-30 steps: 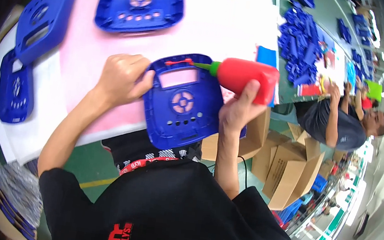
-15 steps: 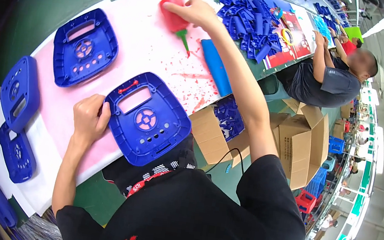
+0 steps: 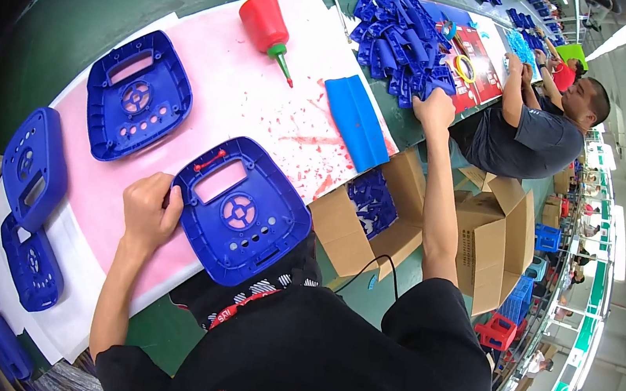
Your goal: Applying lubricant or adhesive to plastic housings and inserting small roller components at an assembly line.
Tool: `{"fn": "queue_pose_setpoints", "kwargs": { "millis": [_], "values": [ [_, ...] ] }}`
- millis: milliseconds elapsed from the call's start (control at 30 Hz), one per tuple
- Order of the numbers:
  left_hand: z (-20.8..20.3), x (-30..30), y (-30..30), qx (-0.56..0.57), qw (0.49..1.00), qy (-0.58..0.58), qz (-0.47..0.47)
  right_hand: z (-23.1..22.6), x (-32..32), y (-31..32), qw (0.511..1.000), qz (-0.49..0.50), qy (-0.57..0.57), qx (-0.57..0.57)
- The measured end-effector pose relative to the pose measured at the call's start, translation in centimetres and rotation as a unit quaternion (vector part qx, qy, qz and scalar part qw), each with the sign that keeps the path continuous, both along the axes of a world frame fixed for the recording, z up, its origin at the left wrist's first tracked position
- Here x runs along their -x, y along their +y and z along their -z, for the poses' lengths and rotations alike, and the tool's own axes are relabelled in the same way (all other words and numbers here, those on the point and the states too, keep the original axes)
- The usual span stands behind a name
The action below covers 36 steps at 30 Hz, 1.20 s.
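Note:
My left hand is closed on the left edge of a blue plastic housing, thumb on its rim. Red glue runs along a small bar near the housing's rectangular window. At the near end of a heap of blue plastic parts, my right hand has its fingers curled on a blue part; its fingertips are partly hidden. A red squeeze bottle with a green neck and red-tipped nozzle lies on the sheet-covered table. Beside the red smears rests a bright blue curved piece.
Another blue housing lies at the far left, with more housings along the left edge. An open cardboard box of blue pieces stands by the table's right side. A co-worker sits beyond the heap, near a yellow tape roll.
My right hand has let go of the red bottle, which now lies on the table, and has moved right to the heap of blue parts. My left hand still holds the housing.

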<state>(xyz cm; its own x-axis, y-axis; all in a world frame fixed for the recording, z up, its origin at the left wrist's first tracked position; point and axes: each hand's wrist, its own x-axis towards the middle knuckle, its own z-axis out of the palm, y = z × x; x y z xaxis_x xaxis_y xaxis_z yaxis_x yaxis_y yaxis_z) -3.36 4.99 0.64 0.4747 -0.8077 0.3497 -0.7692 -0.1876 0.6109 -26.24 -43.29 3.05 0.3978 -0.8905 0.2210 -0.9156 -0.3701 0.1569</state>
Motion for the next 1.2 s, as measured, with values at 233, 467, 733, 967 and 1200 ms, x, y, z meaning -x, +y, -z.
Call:
{"fn": "queue_pose_setpoints", "kwargs": {
  "millis": [233,467,733,967,1200],
  "values": [
    [-0.4,0.2,0.1,0.018,1.0,0.008,-0.009,2.0,-0.2,-1.5,0.997,-0.04,-0.065,0.019],
    [0.3,-0.1,0.6,0.027,1.0,0.004,-0.001,-1.5,0.4,0.5,0.825,0.014,-0.46,-0.327],
    [0.9,-0.4,0.6,0.027,1.0,0.002,-0.001,-6.0,-9.0,22.3,0.786,-0.499,-0.284,-0.232],
    [1.4,0.0,0.5,0.047,0.999,-0.003,-0.007,-2.2,-12.2,28.8,0.687,-0.698,-0.078,-0.184],
    [1.6,0.0,0.7,0.049,0.999,-0.004,-0.002,-1.8,-12.6,28.4,0.686,-0.698,-0.079,-0.188]
  ]
}}
